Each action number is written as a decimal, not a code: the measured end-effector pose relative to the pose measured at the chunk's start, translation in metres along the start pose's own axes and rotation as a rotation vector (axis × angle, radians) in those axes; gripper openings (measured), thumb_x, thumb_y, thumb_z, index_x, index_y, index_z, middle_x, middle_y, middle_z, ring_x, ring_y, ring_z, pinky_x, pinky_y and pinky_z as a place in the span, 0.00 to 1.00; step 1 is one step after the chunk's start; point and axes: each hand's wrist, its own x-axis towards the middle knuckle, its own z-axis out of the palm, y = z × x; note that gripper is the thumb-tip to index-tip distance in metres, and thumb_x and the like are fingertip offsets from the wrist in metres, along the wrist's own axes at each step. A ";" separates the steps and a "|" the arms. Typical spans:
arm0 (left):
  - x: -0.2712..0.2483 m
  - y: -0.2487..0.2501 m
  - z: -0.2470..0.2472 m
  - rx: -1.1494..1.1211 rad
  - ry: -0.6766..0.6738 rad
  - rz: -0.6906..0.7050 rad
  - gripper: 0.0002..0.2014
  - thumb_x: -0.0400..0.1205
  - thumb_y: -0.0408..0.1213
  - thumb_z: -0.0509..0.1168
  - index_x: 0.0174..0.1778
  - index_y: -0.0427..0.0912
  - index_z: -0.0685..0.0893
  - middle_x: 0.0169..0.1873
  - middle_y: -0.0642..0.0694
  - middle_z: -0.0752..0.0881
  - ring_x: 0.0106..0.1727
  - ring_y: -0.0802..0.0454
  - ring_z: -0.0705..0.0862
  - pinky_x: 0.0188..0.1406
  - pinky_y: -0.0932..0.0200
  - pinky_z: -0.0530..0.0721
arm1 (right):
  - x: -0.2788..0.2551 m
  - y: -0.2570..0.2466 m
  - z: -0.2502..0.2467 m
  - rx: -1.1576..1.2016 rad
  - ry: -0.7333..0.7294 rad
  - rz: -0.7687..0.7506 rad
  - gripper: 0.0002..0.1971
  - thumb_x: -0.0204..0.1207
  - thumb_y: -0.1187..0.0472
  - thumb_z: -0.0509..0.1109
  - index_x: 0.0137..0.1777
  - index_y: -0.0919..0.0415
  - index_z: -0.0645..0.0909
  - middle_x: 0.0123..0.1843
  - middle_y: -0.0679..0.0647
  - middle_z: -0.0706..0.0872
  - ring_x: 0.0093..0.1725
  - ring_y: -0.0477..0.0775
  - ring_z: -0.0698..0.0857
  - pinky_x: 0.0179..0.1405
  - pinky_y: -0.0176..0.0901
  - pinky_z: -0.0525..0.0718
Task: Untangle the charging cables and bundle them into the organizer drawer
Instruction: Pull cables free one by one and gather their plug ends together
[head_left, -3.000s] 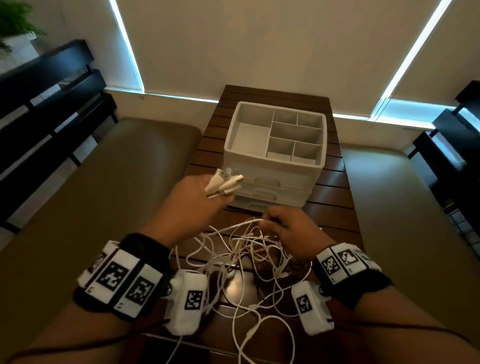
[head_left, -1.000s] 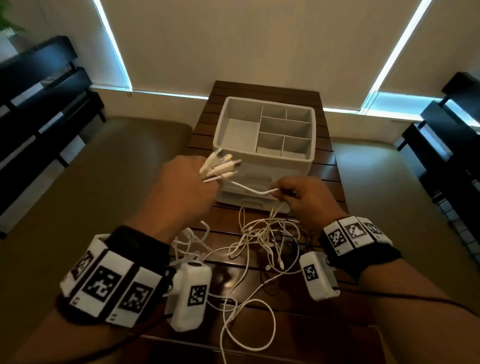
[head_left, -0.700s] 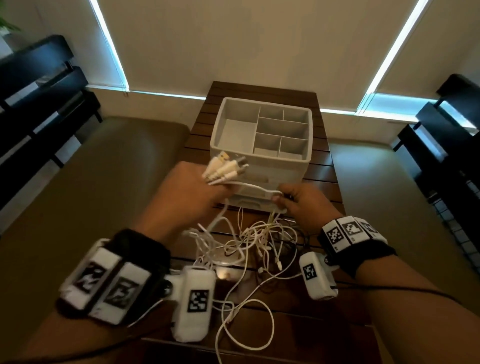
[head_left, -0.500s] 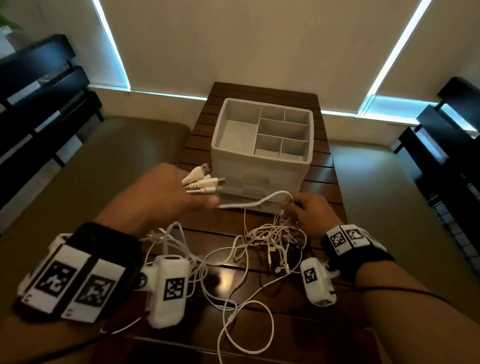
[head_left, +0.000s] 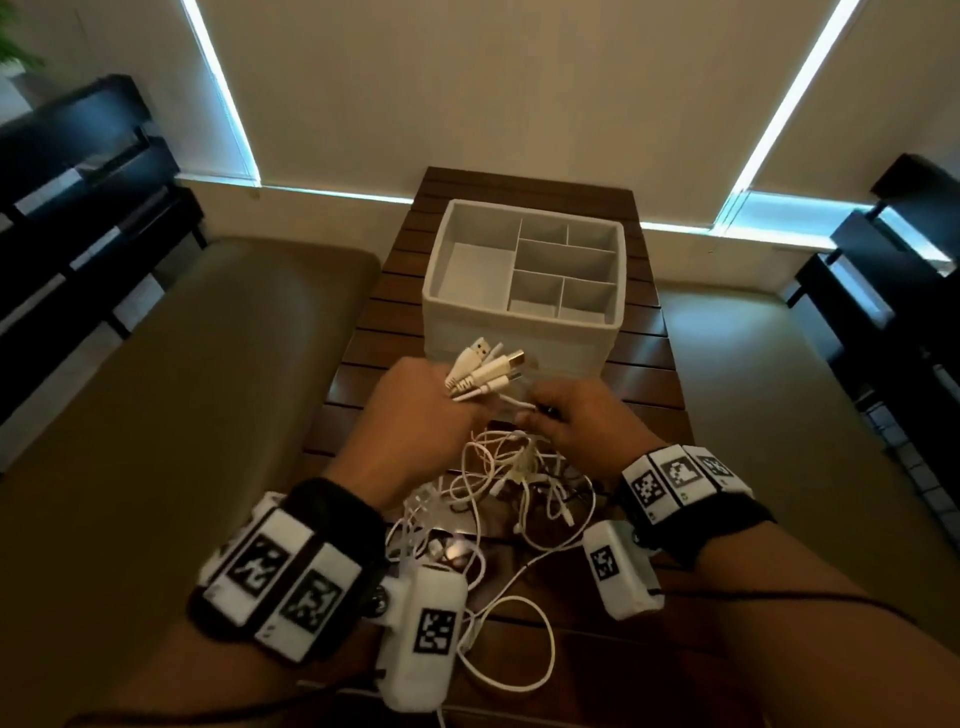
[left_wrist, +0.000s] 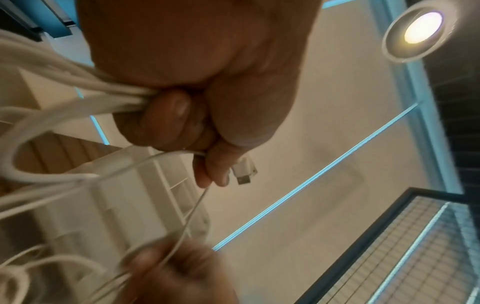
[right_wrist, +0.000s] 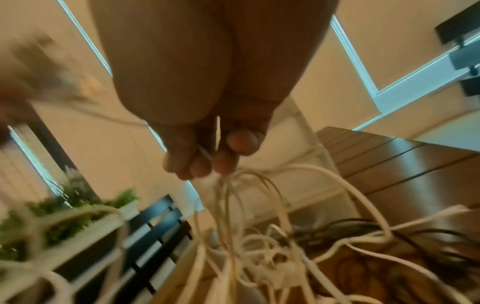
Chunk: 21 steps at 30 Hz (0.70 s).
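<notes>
Worktop: dark slatted wood, narrow, running away from the person between two tan cushions.

Organizer: white plastic drawer unit at the far half of the worktop, dead ahead of both hands. Open top tray divided into compartments — one large on the left, smaller ones on the right; all look bare. Drawer fronts below mostly hidden behind the hands; cannot tell if any is pulled out.

Cable tangle: white charging cables, with a dark one or two mixed in, heaped on the worktop just nearer the person than the hands, loops trailing back toward the wrists. Still knotted.

Left hand: fingers curled tight round a sheaf of cable ends, lifted above the heap. Left wrist view shows several strands clamped in the fist and one plug held at the fingertips.

Connector ends: USB plugs fanning out of the left hand, pointing forward and right toward the organizer front, close to it.

Right hand: just right of the left hand, nearly touching it. Fingertips pinched together on thin white strands that hang down into the heap.

Key relation: the strand between the two hands runs left–right, short; the knot lies below and toward the person. My read — the right hand is nearer the heap, so the freeing pull goes from there, away from the left hand's anchor.

Progress: judged early; nothing in the organizer yet.
</notes>
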 end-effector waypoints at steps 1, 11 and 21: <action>-0.003 0.003 -0.005 0.000 -0.005 0.027 0.06 0.76 0.37 0.75 0.34 0.43 0.89 0.21 0.51 0.81 0.17 0.63 0.72 0.16 0.69 0.68 | -0.001 0.005 0.003 0.017 -0.076 0.054 0.08 0.80 0.56 0.68 0.47 0.59 0.85 0.39 0.54 0.87 0.40 0.53 0.85 0.46 0.54 0.84; -0.015 0.011 -0.023 -0.103 0.013 -0.010 0.08 0.79 0.37 0.71 0.34 0.39 0.87 0.27 0.43 0.81 0.23 0.56 0.73 0.21 0.64 0.71 | 0.012 0.026 0.014 -0.071 -0.132 0.241 0.10 0.82 0.58 0.65 0.51 0.63 0.85 0.45 0.56 0.84 0.43 0.52 0.81 0.38 0.40 0.73; -0.002 -0.027 -0.046 0.042 -0.169 -0.247 0.06 0.76 0.36 0.75 0.34 0.42 0.89 0.17 0.50 0.75 0.19 0.55 0.68 0.19 0.63 0.64 | -0.009 0.033 -0.018 0.201 0.233 0.273 0.09 0.79 0.52 0.70 0.39 0.49 0.88 0.28 0.51 0.83 0.27 0.41 0.78 0.27 0.32 0.73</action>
